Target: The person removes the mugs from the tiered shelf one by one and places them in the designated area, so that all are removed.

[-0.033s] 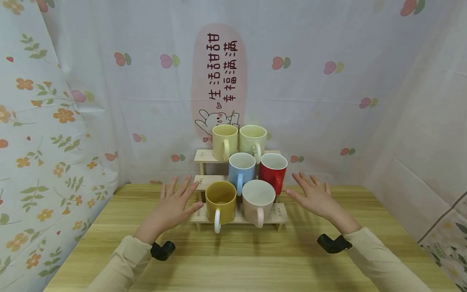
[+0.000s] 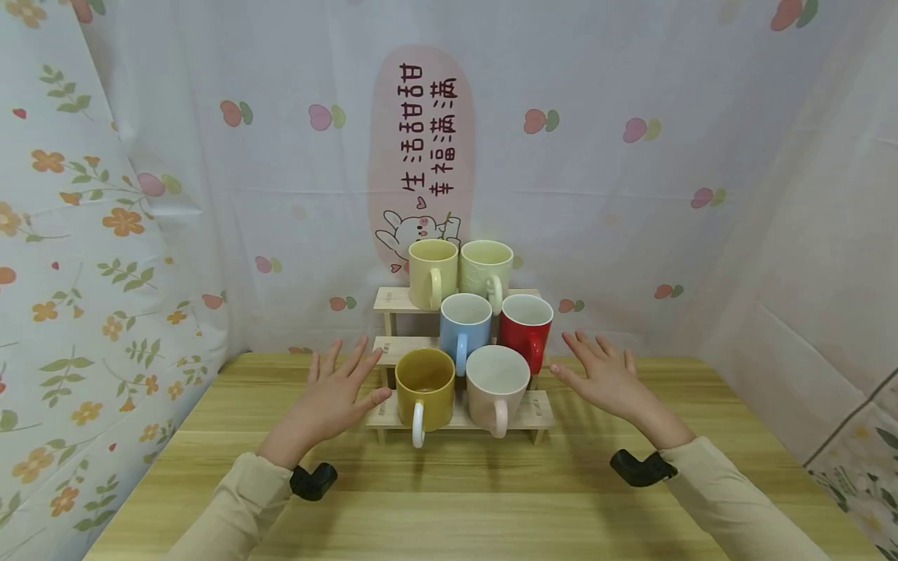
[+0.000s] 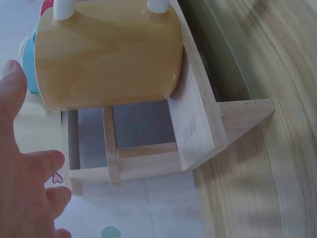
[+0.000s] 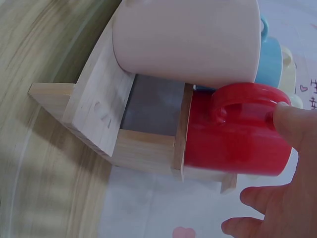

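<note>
A three-tier wooden rack (image 2: pixel 407 347) holds several mugs. On the top step stand a pale yellow mug (image 2: pixel 421 282) and a cream mug (image 2: pixel 475 274). The middle step bears a light blue mug (image 2: pixel 479 333) and a red mug (image 2: pixel 515 336). Below them are a mustard mug (image 2: pixel 436 399) with a white handle and a pale pink mug (image 2: pixel 482 399). My left hand (image 2: pixel 338 399), fingers spread, hovers left of the mustard mug, apart from it. To the right of the red mug, my right hand (image 2: pixel 609 380) is likewise spread and holds nothing.
The rack stands on a wood-grain table (image 2: pixel 449 514) near its back edge. Behind it hangs a printed cloth (image 2: pixel 603 202) with a pink panel of lettering. A floral curtain (image 2: pixel 84 312) closes the left side. Each wrist wears a black camera mount (image 2: pixel 313 481).
</note>
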The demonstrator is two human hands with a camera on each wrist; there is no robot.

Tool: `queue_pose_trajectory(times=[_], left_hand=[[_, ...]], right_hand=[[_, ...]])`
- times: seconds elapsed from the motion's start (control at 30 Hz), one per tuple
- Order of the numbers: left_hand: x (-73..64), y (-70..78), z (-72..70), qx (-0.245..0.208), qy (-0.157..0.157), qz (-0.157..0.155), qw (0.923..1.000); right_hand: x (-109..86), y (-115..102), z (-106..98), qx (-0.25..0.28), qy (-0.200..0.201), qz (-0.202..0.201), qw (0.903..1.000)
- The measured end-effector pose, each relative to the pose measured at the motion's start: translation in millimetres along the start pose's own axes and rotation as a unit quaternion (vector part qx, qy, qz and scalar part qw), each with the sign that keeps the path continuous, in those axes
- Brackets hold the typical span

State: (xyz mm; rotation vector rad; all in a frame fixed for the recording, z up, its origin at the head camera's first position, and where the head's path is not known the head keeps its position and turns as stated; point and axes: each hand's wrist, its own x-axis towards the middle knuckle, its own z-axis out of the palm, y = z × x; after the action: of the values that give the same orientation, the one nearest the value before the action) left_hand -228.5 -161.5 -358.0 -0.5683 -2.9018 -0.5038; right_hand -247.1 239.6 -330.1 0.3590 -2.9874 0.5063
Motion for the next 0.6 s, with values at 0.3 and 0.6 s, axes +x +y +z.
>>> queue_pose_trajectory(times=[0.3, 0.6], left_hand=[[0.1, -1.2, 0.0, 0.003, 0.002, 0.0, 1.0], [2.5, -4.9, 4.6, -0.006, -0.004, 0.007, 0.9999]], right_hand=[[2.5, -2.9, -2.0, -0.001, 0.006, 0.002, 1.0], [5.6, -6.1, -5.6, -0.014, 0.016, 0.006, 0.9998]])
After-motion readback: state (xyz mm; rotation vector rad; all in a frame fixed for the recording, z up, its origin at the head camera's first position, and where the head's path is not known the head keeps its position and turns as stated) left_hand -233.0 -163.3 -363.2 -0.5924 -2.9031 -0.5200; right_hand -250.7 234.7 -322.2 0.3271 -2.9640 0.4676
